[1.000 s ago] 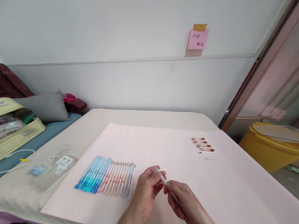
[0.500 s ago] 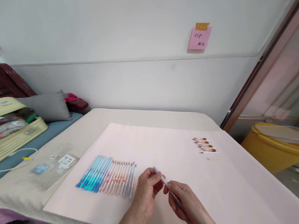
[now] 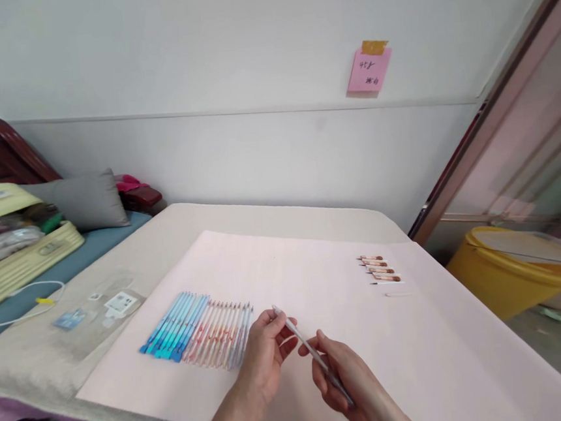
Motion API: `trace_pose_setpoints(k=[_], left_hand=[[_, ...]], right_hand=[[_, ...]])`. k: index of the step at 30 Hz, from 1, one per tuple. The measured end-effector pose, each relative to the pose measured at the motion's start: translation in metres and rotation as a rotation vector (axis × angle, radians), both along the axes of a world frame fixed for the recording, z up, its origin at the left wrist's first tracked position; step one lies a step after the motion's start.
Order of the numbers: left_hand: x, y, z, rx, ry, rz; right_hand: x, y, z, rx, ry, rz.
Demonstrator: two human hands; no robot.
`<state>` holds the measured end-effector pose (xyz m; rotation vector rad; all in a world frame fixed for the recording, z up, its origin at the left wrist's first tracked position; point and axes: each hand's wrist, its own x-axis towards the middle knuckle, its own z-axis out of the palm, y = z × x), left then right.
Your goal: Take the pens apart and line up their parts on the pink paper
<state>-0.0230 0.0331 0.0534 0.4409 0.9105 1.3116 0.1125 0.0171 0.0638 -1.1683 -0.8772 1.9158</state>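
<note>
A slim white pen (image 3: 298, 335) slants between my two hands above the pink sheet. My left hand (image 3: 266, 352) pinches its upper end between thumb and fingers. Around its lower part curl the fingers of my right hand (image 3: 348, 376), with the thumb raised a little off the barrel. To the left lie several blue pens (image 3: 177, 327) in a tidy row, and right beside them several white-and-pink patterned pens (image 3: 220, 334). Further right are several thin dark-tipped pieces with brown labels (image 3: 383, 271), and below them a pale thin strip (image 3: 400, 294).
The pink sheet (image 3: 285, 262) covers much of the cream-topped table (image 3: 261, 215). A clear plastic packet (image 3: 98, 318) lies at the left. Beyond are a yellow case (image 3: 34, 265) and a grey pillow (image 3: 83, 201). A yellow bin (image 3: 487, 277) stands on the right.
The pen and both hands have shifted slightly; more of the pen shows between them. My right thumb has lifted away from the barrel. The view has turned a little.
</note>
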Motion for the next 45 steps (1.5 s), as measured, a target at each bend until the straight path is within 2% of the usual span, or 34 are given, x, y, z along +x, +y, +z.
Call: trace_pose_setpoints(k=[6,12,26,32,36,39,42,45], left_hand=[[0.001,0.001,0.002,0.007,-0.001,0.015],[-0.008,0.007,0.007,0.013,0.019,0.097],[-0.023,0.019,0.005,-0.04,-0.165,0.253],[-0.023,0.02,0.002,-0.074,-0.22,0.237],[-0.026,0.023,-0.007,-0.224,-0.319,0.238],[-0.027,0.024,-0.012,-0.315,-0.374,0.164],[-0.023,0.021,-0.01,-0.281,-0.371,0.093],[-0.016,0.014,-0.001,-0.137,-0.311,0.058]], right_hand=[[0.005,0.004,-0.009,0.051,-0.005,0.09],[0.009,0.006,-0.012,0.109,-0.126,0.143],[0.012,0.008,-0.001,0.126,-0.232,0.201],[0.01,0.007,0.0,0.138,-0.231,0.185],[0.01,0.006,-0.002,0.145,-0.218,0.182],[0.01,0.006,-0.004,0.151,-0.219,0.165],[0.009,0.007,-0.004,0.147,-0.22,0.149],[0.009,0.007,-0.003,0.143,-0.22,0.097]])
